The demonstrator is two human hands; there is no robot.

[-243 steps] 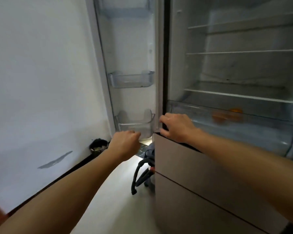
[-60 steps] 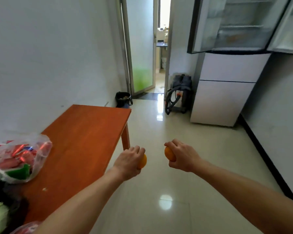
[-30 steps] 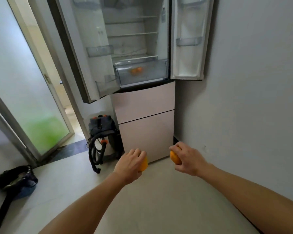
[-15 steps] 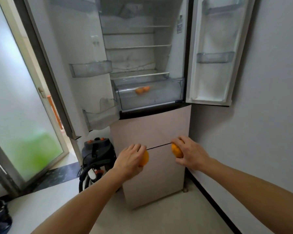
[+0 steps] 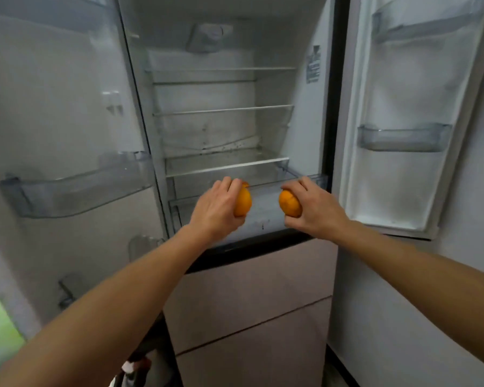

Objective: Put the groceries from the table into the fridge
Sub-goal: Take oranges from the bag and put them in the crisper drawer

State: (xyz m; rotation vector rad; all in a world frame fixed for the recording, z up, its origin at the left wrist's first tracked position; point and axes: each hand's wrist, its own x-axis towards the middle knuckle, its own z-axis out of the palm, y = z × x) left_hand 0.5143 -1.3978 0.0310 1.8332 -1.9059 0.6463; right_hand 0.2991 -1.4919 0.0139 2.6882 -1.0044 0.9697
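The left hand [image 5: 217, 209] is curled round the left orange [image 5: 242, 203], fingers over its top and the fruit showing on the inner side. The right hand [image 5: 315, 209] grips the right orange [image 5: 290, 204] the same way, mirrored. The two oranges are near each other but apart, both held in front of the open clear drawer [image 5: 263, 220] at the bottom of the fridge [image 5: 207, 129] compartment, level with its rim. Above the drawer are glass shelves [image 5: 224, 110]. Both doors stand wide open: the left door [image 5: 67, 101] carries a clear bin [image 5: 76, 188], and the right door [image 5: 408, 88] has a bin of its own [image 5: 403, 137]. Below the compartment are pinkish freezer fronts [image 5: 249, 297], with a grey wall [image 5: 458, 303] to the right.
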